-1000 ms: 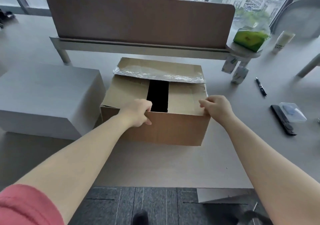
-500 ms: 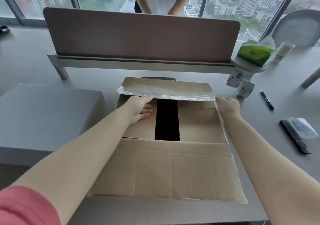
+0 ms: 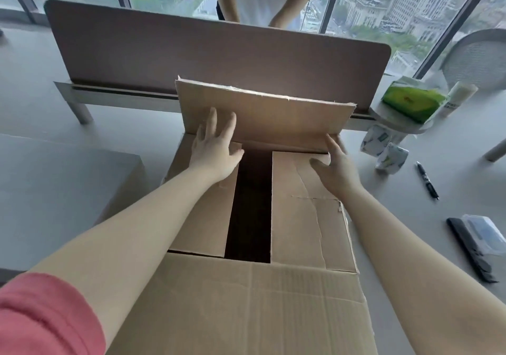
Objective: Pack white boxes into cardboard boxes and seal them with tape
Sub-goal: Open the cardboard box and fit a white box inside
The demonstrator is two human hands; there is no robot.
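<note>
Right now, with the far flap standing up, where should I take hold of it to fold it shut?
Grip the far flap by its free top edge, reaching over from the near side. It stands upright, hinged at its base, so the top edge gives the most leverage. The left hand already lies flat on its face; the right hand is at its lower right corner.

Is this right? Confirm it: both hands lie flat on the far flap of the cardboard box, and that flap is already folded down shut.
Not quite. The head view shows the far flap standing raised, not folded down. The left hand and right hand do lie open against it on the cardboard box.
</note>
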